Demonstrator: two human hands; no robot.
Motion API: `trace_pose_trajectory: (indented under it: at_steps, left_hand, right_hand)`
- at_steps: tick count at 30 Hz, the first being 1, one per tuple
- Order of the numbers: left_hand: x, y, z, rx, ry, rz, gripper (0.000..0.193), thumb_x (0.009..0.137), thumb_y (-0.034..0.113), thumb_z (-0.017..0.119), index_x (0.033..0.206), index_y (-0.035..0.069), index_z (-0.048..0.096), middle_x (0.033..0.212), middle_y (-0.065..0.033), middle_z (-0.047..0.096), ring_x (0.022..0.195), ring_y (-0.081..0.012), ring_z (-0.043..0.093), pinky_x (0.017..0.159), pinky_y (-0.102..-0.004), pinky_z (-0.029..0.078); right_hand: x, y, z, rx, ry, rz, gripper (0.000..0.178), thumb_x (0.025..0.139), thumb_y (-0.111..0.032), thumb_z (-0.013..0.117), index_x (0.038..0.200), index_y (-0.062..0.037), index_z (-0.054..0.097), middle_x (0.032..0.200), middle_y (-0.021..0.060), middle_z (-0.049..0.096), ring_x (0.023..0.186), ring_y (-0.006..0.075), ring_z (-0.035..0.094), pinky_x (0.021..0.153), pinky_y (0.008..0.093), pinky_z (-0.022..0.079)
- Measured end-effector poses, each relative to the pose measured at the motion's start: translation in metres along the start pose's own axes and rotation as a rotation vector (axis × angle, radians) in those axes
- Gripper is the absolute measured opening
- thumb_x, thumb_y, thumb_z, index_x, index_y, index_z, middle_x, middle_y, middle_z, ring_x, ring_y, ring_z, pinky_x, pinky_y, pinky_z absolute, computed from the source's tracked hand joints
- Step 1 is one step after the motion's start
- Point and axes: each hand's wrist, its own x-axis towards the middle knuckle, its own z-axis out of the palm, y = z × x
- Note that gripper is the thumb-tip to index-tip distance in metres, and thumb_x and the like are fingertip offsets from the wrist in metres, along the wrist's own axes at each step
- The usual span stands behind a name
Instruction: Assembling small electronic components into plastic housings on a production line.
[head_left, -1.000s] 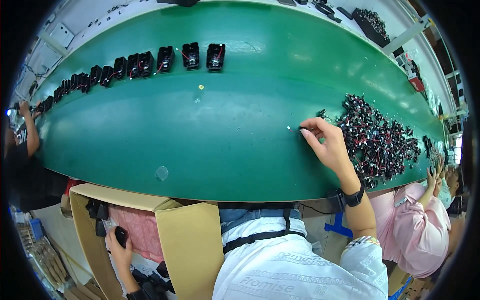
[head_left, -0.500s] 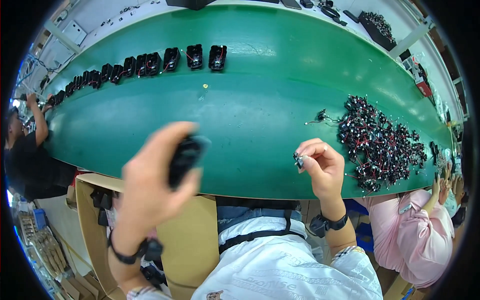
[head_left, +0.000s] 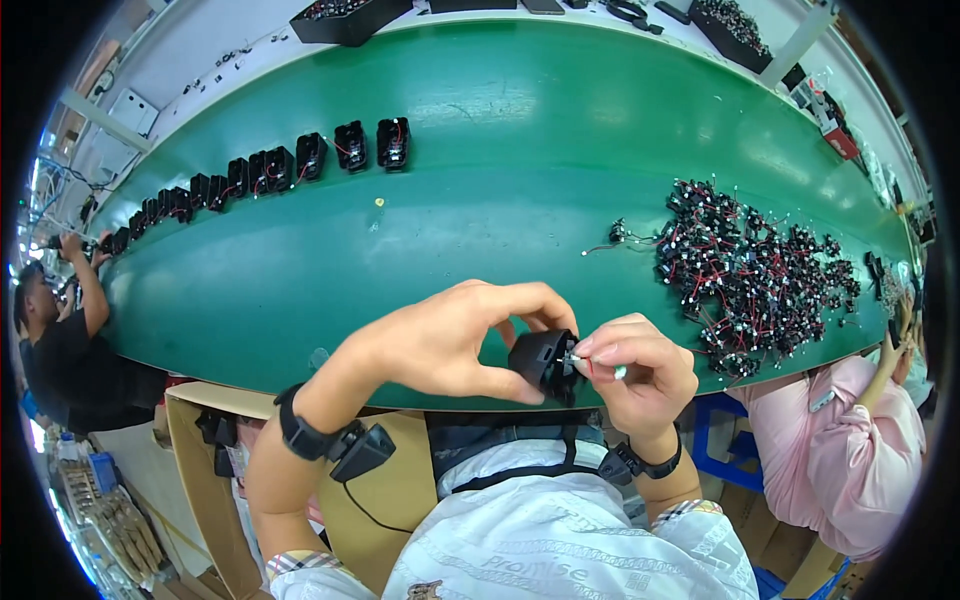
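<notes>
My left hand (head_left: 440,335) grips a black plastic housing (head_left: 536,357) over the front edge of the green table, thumb below and fingers above. My right hand (head_left: 645,375) meets the housing's right side, its fingertips pinching a small wired part (head_left: 570,359) against the opening. A bit of red wire and a whitish connector (head_left: 620,372) show between those fingers. How far the part sits inside the housing is hidden. To the right lies a large pile of small black parts with red wires (head_left: 750,280); one loose wired piece (head_left: 617,232) lies at its left.
Similar black housings (head_left: 393,146) stand in a long row across the table's (head_left: 480,220) left side. A small yellow bit (head_left: 379,202) lies mid-table. An open cardboard box (head_left: 380,470) stands below the edge. One person (head_left: 70,350) works far left, another in pink (head_left: 840,450) sits right.
My left hand has brought the housing rightward to my right hand, which still pinches the small part. The two are now together near the table's front edge. The whole view has shifted slightly.
</notes>
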Motion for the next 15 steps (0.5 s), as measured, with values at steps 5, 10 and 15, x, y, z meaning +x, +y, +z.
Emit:
trace_pose_trajectory:
  at_steps: [5, 10, 15]
  left_hand:
    - [0.022, -0.026, -0.019, -0.684, -0.190, -0.030, 0.055, 0.090, 0.011, 0.074, 0.138, -0.004, 0.053, 0.130, -0.0091, 0.062, 0.118, -0.0170, 0.060, 0.105, -0.0339, 0.046]
    - [0.054, -0.051, -0.038, -0.673, -0.270, 0.155, 0.068, 0.088, 0.031, 0.074, 0.141, -0.006, 0.054, 0.137, -0.0148, 0.061, 0.123, -0.0224, 0.060, 0.109, -0.0375, 0.044]
    - [0.067, -0.063, -0.006, -0.761, -0.249, 0.243, 0.069, 0.091, 0.040, 0.070, 0.139, -0.008, 0.055, 0.132, -0.0159, 0.063, 0.121, -0.0221, 0.061, 0.106, -0.0354, 0.045]
  right_hand:
    - [0.010, 0.002, -0.005, 0.045, 0.060, -0.008, 0.024, 0.081, 0.009, 0.077, 0.094, -0.0050, 0.062, 0.088, 0.0129, 0.072, 0.080, 0.0222, 0.069, 0.071, 0.0312, 0.054]
    - [0.017, -0.002, -0.018, -0.021, 0.111, -0.075, 0.027, 0.072, 0.012, 0.080, 0.090, -0.0041, 0.068, 0.090, 0.0106, 0.076, 0.080, 0.0213, 0.072, 0.070, 0.0296, 0.056]
    - [0.021, -0.011, -0.020, -0.189, 0.040, -0.102, 0.027, 0.070, 0.010, 0.082, 0.089, -0.0053, 0.069, 0.091, 0.0085, 0.076, 0.075, 0.0207, 0.070, 0.067, 0.0281, 0.056]
